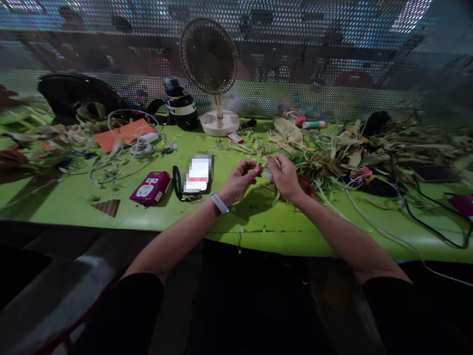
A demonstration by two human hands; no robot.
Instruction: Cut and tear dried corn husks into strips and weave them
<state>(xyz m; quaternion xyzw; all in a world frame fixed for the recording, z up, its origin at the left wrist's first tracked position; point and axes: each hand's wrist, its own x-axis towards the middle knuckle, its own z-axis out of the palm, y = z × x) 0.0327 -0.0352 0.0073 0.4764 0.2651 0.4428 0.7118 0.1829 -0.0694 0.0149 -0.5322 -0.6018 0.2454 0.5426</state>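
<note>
Over the green table (229, 219), my left hand (242, 181) and my right hand (285, 178) meet close together. Between them is a small pale piece of corn husk (266, 173). The left thumb and fingers pinch its left end. My right hand is curled round the other side, its fingers partly hidden behind its back. To the right lie thin green strips (308, 167) and a red ring-shaped thing (306, 188), partly covered by my right wrist. A heap of dry husks (353, 148) spreads beyond them.
Left of my hands lie a phone (198, 173) with a strap and a purple box-shaped device (151, 188). A fan (219, 123) and a dark bottle (181, 106) stand behind. Cables (380, 229) cross the right side. Another person's hand (14, 162) shows at the left edge.
</note>
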